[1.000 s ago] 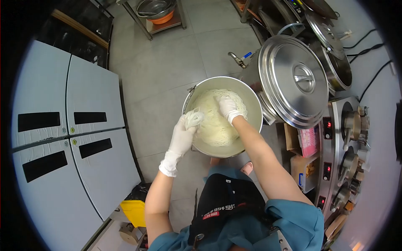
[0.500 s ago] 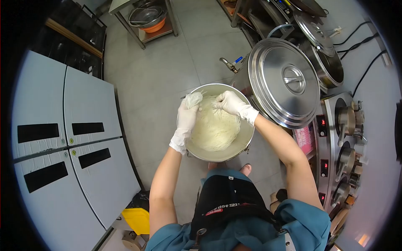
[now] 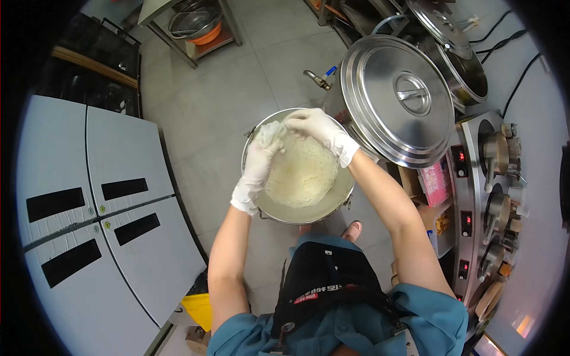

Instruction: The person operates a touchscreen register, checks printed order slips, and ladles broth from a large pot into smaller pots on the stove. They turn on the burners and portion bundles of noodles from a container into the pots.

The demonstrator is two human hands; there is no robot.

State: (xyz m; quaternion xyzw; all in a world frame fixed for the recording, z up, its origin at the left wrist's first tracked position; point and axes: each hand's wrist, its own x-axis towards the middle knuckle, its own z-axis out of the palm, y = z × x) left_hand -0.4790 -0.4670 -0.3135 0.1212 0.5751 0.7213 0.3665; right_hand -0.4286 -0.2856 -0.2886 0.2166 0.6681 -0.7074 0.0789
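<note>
A round metal pot (image 3: 344, 199) holds a pale, yellowish-white mass of what look like fine strands (image 3: 303, 175). My left hand (image 3: 260, 157), in a white glove, is over the pot's left side with its fingers closed around a clump of pale strands (image 3: 272, 131). My right hand (image 3: 312, 126), also gloved, reaches across the far rim. Its fingers are pinched close to that clump; what lies between the fingertips is hidden.
A large lidded steel pot (image 3: 395, 98) with a blue-handled tap (image 3: 323, 76) stands close at the right. Beyond it runs a counter of burners with small pans (image 3: 496, 148). White cabinets (image 3: 124, 148) line the left; a metal table (image 3: 178, 29) stands at the back.
My right hand has moved left, closer to the clump in my left hand. The view has shifted slightly, and the pot sits a little higher and further left.
</note>
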